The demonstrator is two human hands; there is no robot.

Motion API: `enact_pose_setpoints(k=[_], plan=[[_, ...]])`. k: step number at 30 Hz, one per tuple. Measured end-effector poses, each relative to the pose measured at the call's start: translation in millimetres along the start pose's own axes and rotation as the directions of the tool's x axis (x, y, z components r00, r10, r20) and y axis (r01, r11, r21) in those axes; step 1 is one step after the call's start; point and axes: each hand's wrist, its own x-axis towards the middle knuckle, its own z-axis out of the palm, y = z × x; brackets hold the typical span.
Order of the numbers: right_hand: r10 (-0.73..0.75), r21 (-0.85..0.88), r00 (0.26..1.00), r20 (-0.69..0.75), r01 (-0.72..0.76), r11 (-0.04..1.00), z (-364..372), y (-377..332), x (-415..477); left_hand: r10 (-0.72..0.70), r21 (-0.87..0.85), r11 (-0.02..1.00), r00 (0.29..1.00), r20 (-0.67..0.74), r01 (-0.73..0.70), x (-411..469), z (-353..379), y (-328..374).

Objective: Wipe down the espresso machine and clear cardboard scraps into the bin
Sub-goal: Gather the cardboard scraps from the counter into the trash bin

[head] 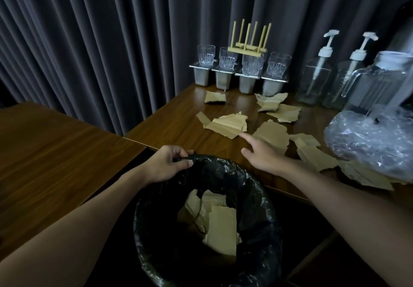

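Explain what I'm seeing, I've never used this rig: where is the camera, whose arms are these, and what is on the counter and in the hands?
There is no robot: a person wears one camera on the head, looking down at bare arms. The left hand grips the rim of the black plastic bin liner, which holds tan cardboard pieces. The right hand is open, stretched toward the torn tan cardboard scraps on the brown wooden counter. Behind stand four clear glass tumblers and two clear pump bottles; crumpled clear plastic wrap lies on the right.

Left hand (166, 164) gripping bin liner (252, 199), right hand (260, 152) over scraps (225, 124)
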Motion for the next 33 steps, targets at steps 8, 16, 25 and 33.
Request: enact_pose_setpoints(k=[8,16,25,33], plan=[[-0.148,-0.196,0.989,0.015,0.148,0.969,24,-2,23,0.028,-0.036,0.999,0.997,-0.066,-0.03,-4,9,-13],[-0.302,-0.026,0.926,-0.225,0.304,0.952,29,13,14,0.04,-0.001,0.999,0.993,-0.109,-0.04,-2,11,-19],[-0.179,0.054,0.954,-0.241,0.198,0.979,31,13,24,0.064,0.003,0.998,0.991,-0.117,-0.064,-5,14,-20],[-0.181,-0.039,0.887,-0.424,0.182,0.983,34,12,23,0.065,0.015,0.998,0.993,-0.101,-0.064,-7,13,-20]])
